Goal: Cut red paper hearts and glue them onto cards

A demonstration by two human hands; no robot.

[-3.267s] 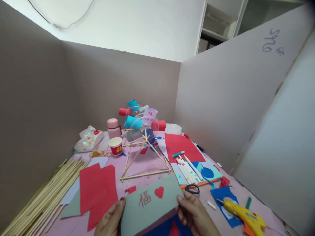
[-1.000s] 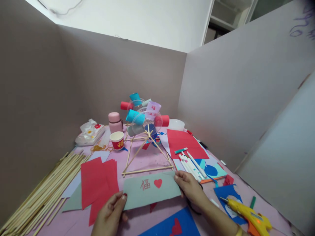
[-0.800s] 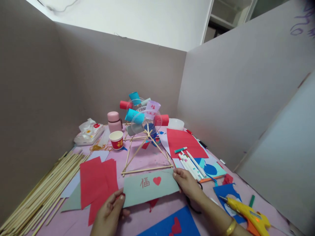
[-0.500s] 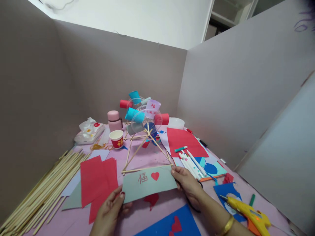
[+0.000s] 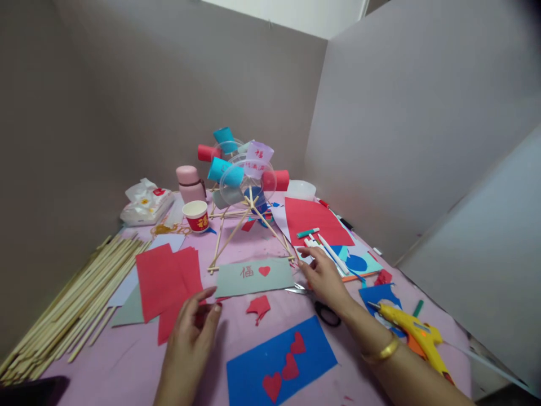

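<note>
A grey-green paper card [image 5: 253,277] with a red character and a red heart lies flat on the pink table, against the front stick of the stick-and-cup wheel model [image 5: 243,186]. My left hand [image 5: 194,327] hovers just below the card's left corner, fingers loosely spread, holding nothing. My right hand [image 5: 323,276] is just right of the card, fingers apart, above the scissors [image 5: 315,301] and next to the white markers [image 5: 327,254]. Neither hand touches the card.
Red paper sheets [image 5: 167,282] lie at left, beside a bundle of bamboo sticks [image 5: 71,304]. A blue sheet with red hearts [image 5: 281,361] lies near me. A yellow glue gun [image 5: 412,330] is at right. Red cup [image 5: 196,216], pink bottle [image 5: 189,181], tissue pack [image 5: 146,204] stand behind. Cardboard walls enclose the table.
Both hands carried the card forward, laid it against the wheel model's base and let go. The view tilted down, showing the blue heart sheet.
</note>
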